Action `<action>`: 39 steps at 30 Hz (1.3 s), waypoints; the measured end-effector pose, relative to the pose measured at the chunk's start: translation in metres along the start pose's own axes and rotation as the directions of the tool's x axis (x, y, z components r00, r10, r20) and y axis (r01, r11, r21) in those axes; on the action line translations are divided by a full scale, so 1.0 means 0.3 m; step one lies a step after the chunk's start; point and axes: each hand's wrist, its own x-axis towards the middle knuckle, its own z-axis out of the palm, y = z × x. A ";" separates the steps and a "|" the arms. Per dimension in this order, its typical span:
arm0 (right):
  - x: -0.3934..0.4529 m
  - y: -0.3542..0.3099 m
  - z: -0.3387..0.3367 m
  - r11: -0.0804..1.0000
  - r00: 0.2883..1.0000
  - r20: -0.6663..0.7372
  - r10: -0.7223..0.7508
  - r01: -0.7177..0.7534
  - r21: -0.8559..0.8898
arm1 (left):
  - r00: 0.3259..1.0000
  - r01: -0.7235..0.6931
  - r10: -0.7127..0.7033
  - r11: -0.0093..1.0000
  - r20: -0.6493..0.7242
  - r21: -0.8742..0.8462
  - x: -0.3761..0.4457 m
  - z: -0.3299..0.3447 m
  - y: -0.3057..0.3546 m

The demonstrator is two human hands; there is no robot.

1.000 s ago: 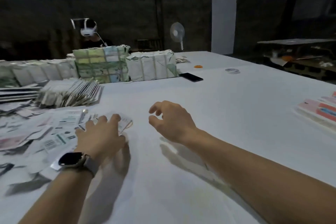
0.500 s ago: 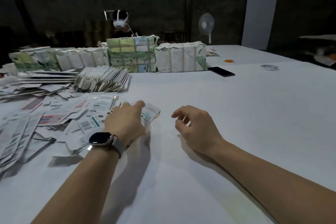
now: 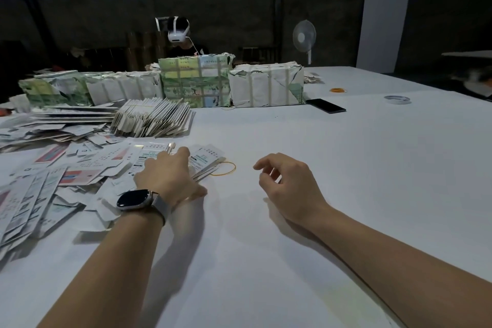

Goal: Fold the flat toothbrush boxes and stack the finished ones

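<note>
A small stack of flat printed toothbrush boxes lies on the white table, with a yellow rubber band at its right edge. My left hand, with a watch on its wrist, rests on top of this stack, index finger stretched forward and thumb at the near edge. My right hand hovers a little to the right of the stack with loosely curled fingers, holding nothing. More loose flat boxes are scattered at the left. A fanned bundle of flat boxes lies behind them.
Paper-wrapped packages stand in a row across the back of the table. A black phone, a tape roll and orange rubber bands lie at the back right. A person wearing a headset sits behind the packages, near a fan.
The view has swung left, bringing more of the scattered boxes into sight. My left hand stays on the small stack and my right hand keeps hovering beside it.
</note>
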 end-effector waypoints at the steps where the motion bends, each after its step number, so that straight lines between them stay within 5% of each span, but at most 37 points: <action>1: 0.002 0.001 0.000 1.000 1.000 -0.006 0.001 -0.001 0.004 | 1.000 0.004 -0.004 1.000 0.000 -0.010 0.002 0.002 -0.002; 15: 0.009 0.009 0.002 1.000 1.000 -0.013 0.009 -0.009 0.020 | 0.998 0.052 -0.048 0.993 -0.036 0.108 -0.008 -0.025 -0.005; 18: 0.011 0.012 0.004 1.000 1.000 -0.016 0.006 -0.005 0.029 | 0.968 -0.046 0.069 0.994 -0.240 0.098 -0.027 -0.039 0.016; 20: 0.012 0.012 0.004 0.998 0.999 -0.035 -0.001 0.003 0.059 | 0.827 -0.211 0.190 0.977 -0.529 0.022 -0.050 -0.059 0.055; 23: 0.014 -0.017 -0.007 0.955 0.996 -0.085 -0.008 0.032 0.295 | 0.494 -0.540 0.285 0.841 -0.821 -0.033 -0.091 -0.087 0.119; 25: 0.022 -0.048 -0.020 0.892 0.993 -0.114 -0.041 0.088 0.444 | 0.422 -0.688 0.310 0.721 -0.852 -0.079 -0.121 -0.084 0.169; 28: 0.035 -0.083 -0.043 0.847 0.980 -0.178 -0.094 0.172 0.503 | 0.607 -0.748 0.276 0.515 -0.745 -0.418 -0.157 -0.061 0.229; 33: 0.031 -0.096 -0.069 0.831 0.949 -0.305 -0.082 0.235 0.505 | 0.869 -0.486 0.179 0.144 -0.460 -0.862 -0.166 -0.037 0.258; 36: 0.028 -0.103 -0.079 0.793 0.961 -0.276 -0.017 0.181 0.582 | 0.938 -0.244 0.237 -0.074 -0.254 -0.967 -0.177 -0.026 0.275; 39: 0.014 -0.109 -0.069 0.723 0.977 -0.209 0.049 0.109 0.682 | 0.948 -0.172 0.270 -0.017 -0.170 -0.985 -0.194 0.004 0.303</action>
